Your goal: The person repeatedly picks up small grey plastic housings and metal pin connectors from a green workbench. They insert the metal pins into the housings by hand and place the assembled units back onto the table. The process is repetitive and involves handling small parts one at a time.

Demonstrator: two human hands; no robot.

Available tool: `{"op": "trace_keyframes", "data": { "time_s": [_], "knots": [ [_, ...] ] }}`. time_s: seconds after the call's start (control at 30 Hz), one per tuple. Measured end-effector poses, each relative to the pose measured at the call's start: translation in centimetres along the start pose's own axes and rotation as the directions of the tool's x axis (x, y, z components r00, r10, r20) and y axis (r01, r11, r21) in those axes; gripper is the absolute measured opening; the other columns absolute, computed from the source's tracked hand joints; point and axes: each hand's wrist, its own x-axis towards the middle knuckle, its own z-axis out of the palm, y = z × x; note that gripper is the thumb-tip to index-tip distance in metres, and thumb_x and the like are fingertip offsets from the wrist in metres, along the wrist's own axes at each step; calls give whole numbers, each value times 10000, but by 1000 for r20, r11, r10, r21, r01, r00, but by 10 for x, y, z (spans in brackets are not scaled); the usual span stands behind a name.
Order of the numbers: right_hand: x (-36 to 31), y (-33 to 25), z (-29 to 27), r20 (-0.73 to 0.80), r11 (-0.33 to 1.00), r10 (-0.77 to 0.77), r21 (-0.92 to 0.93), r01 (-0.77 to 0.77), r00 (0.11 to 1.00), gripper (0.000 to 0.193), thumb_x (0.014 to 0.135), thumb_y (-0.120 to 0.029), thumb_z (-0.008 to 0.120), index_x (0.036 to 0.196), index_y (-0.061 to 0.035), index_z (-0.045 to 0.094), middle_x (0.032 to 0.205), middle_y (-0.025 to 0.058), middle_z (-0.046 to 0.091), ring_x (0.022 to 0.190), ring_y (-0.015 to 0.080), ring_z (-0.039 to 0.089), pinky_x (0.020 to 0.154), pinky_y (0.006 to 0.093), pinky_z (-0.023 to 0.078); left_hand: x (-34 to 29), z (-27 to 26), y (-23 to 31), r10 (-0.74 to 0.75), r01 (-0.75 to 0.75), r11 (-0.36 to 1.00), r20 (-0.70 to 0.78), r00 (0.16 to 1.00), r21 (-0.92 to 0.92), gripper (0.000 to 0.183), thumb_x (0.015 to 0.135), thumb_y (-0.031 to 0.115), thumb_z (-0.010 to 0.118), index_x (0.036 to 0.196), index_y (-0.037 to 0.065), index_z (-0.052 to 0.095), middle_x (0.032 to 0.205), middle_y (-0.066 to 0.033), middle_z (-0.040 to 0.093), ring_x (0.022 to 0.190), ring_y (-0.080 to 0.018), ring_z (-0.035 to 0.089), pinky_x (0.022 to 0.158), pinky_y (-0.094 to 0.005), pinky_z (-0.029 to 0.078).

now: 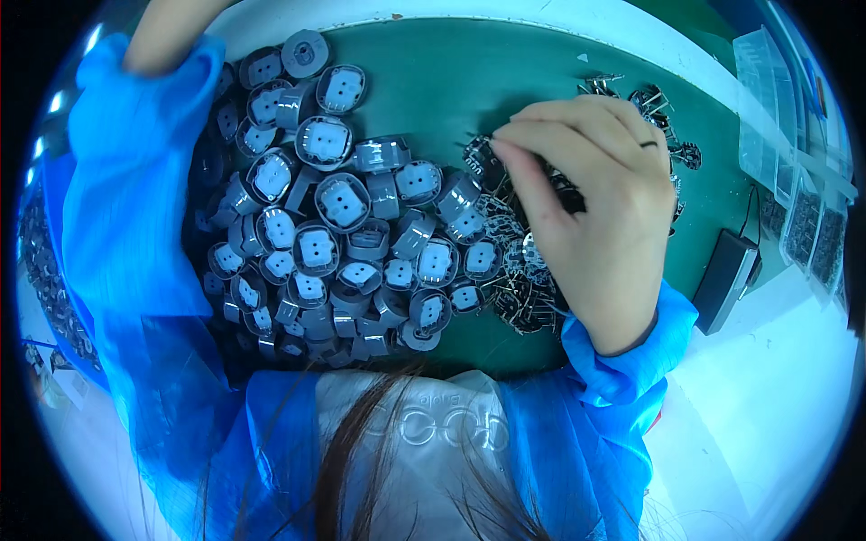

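My right hand (603,180) is over the right part of the green mat (433,81), thumb and forefinger pinched on a small dark round part with metal pins (483,160). A pile of similar metal-pinned parts (523,302) lies under and beside that hand, partly hidden by it. To its left spreads a heap of round grey plastic housings (343,200), many showing white inserts with two holes. My left forearm (176,36) reaches up past the heap and leaves the picture at the upper left, so my left hand is out of sight.
A black box with a thin cable (727,279) lies at the mat's right edge. Clear plastic bins (771,113) stand at the far right, some holding small dark parts. A pale raised edge (505,29) runs along the far side. More small parts (41,261) show at far left.
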Motion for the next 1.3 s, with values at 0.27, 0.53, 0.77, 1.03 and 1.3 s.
{"op": "trace_keyframes", "data": {
  "time_s": [0.27, 0.53, 0.77, 1.03, 1.3],
  "knots": [
    [3, -4, 3, 94, 988, -59, 147, 45, 994, 250, 698, -31, 779, 940, -59, 724, 956, 64, 689, 944, 286, 633, 845, 374, 492, 0, -73, 92, 233, 122, 853, 579, 781, -507, 418, 669, 285, 793, 943, 29, 609, 905, -114, 592, 846, -338, 585, 736, -424, 463],
    [5, 1, -10, -225, 944, 298, 217, -250, 928, 96, 837, 15, 718, 929, -8, 707, 879, 50, 708, 819, 124, 655, 768, 252, 501, -7, -46, 107, 185, 125, 871, 553, 813, -475, 467, 687, 208, 782, 1068, 52, 561, 960, -112, 579, 935, -364, 594, 733, -440, 468],
    [3, -2, -12, -178, 819, 390, 516, -252, 904, 150, 934, -88, 686, 1037, 20, 675, 914, 41, 695, 777, 63, 593, 703, 184, 453, -18, -32, 96, 301, 194, 700, 530, 793, -687, 370, 694, 65, 781, 1013, 36, 596, 966, -105, 630, 893, -307, 656, 725, -387, 527],
    [-4, -3, -20, -121, 658, 310, 743, -121, 943, 162, 930, -33, 653, 1081, 22, 632, 981, 94, 679, 835, 122, 612, 760, 224, 475, 3, -35, 82, 168, 544, 378, 634, 755, -749, 351, 689, 16, 770, 1016, 23, 640, 972, -91, 681, 876, -256, 695, 725, -323, 556],
    [-7, 2, -28, -73, 553, 272, 828, -94, 960, 184, 935, -51, 612, 1103, 17, 582, 995, 143, 633, 837, 167, 597, 673, 236, 450, 1, -18, 82, 168, 536, 269, 587, 792, -800, 339, 704, 22, 765, 1022, 20, 646, 970, -94, 686, 875, -249, 696, 730, -319, 556]
  ]
}}
